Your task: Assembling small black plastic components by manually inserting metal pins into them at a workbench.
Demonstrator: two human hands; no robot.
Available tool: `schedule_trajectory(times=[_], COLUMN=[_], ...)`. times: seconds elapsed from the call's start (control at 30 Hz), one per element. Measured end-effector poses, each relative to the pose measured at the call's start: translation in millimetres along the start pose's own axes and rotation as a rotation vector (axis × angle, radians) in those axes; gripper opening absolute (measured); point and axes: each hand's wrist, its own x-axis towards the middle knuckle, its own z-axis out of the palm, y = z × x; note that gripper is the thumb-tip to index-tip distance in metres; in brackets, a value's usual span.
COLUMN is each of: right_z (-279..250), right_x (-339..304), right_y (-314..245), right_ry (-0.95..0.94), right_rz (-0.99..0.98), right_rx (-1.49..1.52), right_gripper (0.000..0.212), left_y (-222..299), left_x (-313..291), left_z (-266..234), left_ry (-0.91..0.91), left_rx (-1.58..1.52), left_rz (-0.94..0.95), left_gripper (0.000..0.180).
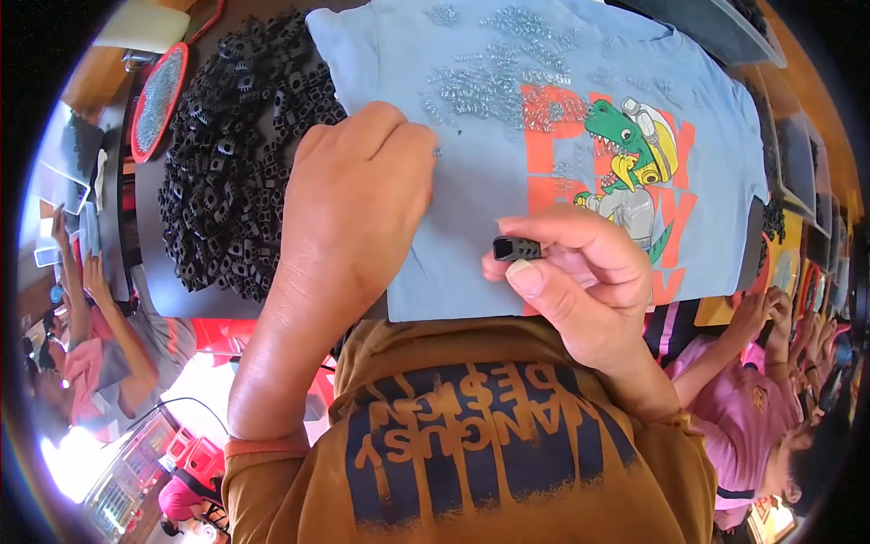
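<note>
Between the thumb and fingers of my right hand point(589, 281) is a small black plastic part point(517, 248), its hollow end turned to the left. My left hand point(362, 172) is closed, its back facing up, above the left side of a light blue T-shirt point(462, 281) spread on the table. Its fingertips are hidden, and what they hold, if anything, I cannot make out. Many small metal springs point(494, 86) lie scattered on the shirt's far part, partly over its dinosaur print point(625, 145). Left of my left hand is a big heap of black plastic parts point(227, 172).
A red-rimmed round tray point(138, 145) of springs sits at the far left of the dark table point(163, 281). A translucent bin point(725, 27) stands at the far right. Co-workers' hands point(766, 313) work on the right, and another person's arms point(100, 281) show on the left.
</note>
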Motion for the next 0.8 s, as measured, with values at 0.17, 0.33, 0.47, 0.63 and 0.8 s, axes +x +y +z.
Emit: schedule_trajectory(times=[0.17,0.33,0.47,0.63,0.8], right_z=[-1.7,-0.6,-0.9,-1.2,7.1], right_x=[0.6,1.7,2.8,0.9,-8.4], right_y=[-2.1,-6.2,-5.1,-0.8,-7.6], right_ry=[0.002,0.010,-0.044,-0.062,-0.023], right_rz=[0.016,0.072,-0.030,-0.076,0.110], right_rx=[-0.036,-0.083,-0.188,-0.251,-0.130], right_gripper=[0.026,0.026,0.026,0.024,0.026], left_y=[18.1,31.0,31.7,31.1,24.2], left_x=[-6.8,-14.0,-13.2,-17.9,-34.0], left_z=[-18.5,-42.8,-40.5,-35.7,-26.4], left_ry=[-0.011,-0.051,-0.046,-0.043,0.026], left_rx=[-0.391,-0.814,-0.683,-0.753,-0.875], left_rz=[-0.202,-0.260,-0.117,-0.161,-0.113], left_gripper=[0.010,0.012,0.015,0.016,0.022])
